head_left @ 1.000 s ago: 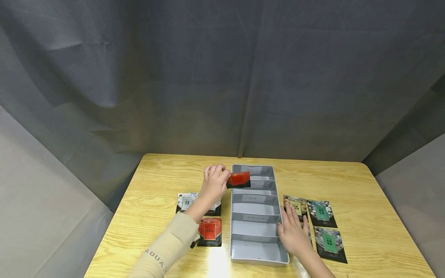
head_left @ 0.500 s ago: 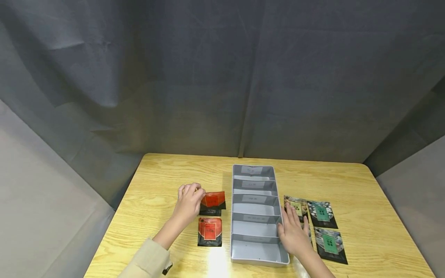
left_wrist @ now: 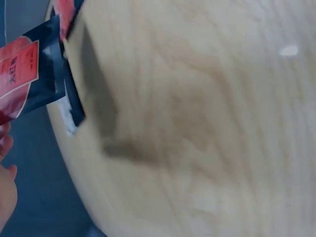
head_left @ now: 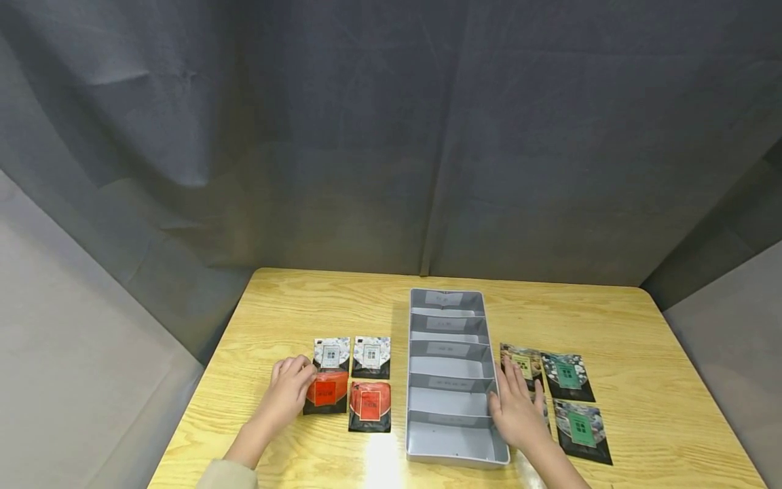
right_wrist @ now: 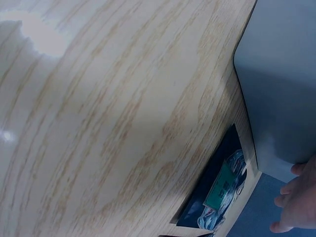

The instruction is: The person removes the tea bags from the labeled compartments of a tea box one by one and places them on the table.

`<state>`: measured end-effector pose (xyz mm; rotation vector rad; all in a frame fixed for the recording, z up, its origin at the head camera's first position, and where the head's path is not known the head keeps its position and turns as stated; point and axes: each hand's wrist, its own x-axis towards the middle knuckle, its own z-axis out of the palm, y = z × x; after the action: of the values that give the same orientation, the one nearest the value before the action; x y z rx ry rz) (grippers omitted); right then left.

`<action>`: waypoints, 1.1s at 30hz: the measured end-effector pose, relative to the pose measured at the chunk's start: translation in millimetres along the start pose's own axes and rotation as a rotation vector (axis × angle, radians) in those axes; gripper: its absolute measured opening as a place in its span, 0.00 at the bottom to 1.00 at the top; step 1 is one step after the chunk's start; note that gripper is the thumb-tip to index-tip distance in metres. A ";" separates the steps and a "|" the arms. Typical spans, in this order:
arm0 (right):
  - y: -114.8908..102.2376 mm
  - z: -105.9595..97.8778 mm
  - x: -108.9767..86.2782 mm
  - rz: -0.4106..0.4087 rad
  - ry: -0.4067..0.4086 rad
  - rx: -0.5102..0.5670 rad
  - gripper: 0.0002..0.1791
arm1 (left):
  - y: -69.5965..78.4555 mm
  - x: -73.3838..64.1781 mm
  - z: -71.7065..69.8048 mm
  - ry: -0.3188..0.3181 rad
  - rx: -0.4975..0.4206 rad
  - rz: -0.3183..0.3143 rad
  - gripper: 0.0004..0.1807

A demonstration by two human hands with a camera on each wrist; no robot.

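My left hand (head_left: pixel 286 394) pinches a red and black sachet (head_left: pixel 326 392) by its left edge. In the left wrist view this sachet (left_wrist: pixel 22 74) hangs over the table, with the fingertips (left_wrist: pixel 5 140) at its edge. It overlaps the bottom of a white and black sachet (head_left: pixel 331 353). To the right lie another white sachet (head_left: pixel 372 356) and another red sachet (head_left: pixel 369 406). My right hand (head_left: pixel 518 411) rests with extended fingers against the right wall of a grey divided box (head_left: pixel 452 441). That hand partly hides two sachets behind it, one with a yellow label (head_left: pixel 524 363).
Two green-labelled sachets (head_left: pixel 568 377) lie on the right of the wooden table (head_left: pixel 660 380). White labels (head_left: pixel 449 348) mark several compartments in the box. A dark grey curtain (head_left: pixel 342 149) hangs behind the table's far edge.
My left hand has carried the red sachet from above the box leftward and down towards the left-hand sachets. The right hand has stayed by the box.
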<state>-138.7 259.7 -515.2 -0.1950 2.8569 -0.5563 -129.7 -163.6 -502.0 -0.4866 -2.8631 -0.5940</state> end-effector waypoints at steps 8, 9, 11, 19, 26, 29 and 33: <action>-1.1 1.1 0.0 -0.007 0.031 0.003 0.32 | -16.6 -11.7 15.9 -0.084 0.089 -0.051 0.05; -1.2 1.6 -0.1 -0.010 0.038 0.002 0.32 | -18.2 -12.2 18.6 -0.080 0.107 -0.044 0.05; -1.3 2.3 -0.2 -0.014 0.047 0.001 0.32 | -21.2 -13.6 23.9 -0.070 0.144 -0.031 0.04; -0.4 0.9 -0.1 -0.001 0.009 0.008 0.32 | -28.4 -20.0 40.8 -0.083 0.248 -0.035 0.02; -0.3 -1.2 -0.3 0.002 -0.005 0.019 0.32 | -30.1 -19.8 50.6 -0.058 0.253 -0.071 0.05; -0.7 -0.7 -0.1 -0.003 0.008 0.017 0.32 | -31.1 -19.1 53.8 -0.029 0.246 -0.068 0.05; -1.0 -0.3 -0.2 -0.005 0.017 0.015 0.32 | -32.3 -17.8 57.5 -0.008 0.239 -0.074 0.04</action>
<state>-138.5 259.0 -514.5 -0.1952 2.8688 -0.5833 -130.5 -172.8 -569.6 -0.3472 -2.9174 -0.2553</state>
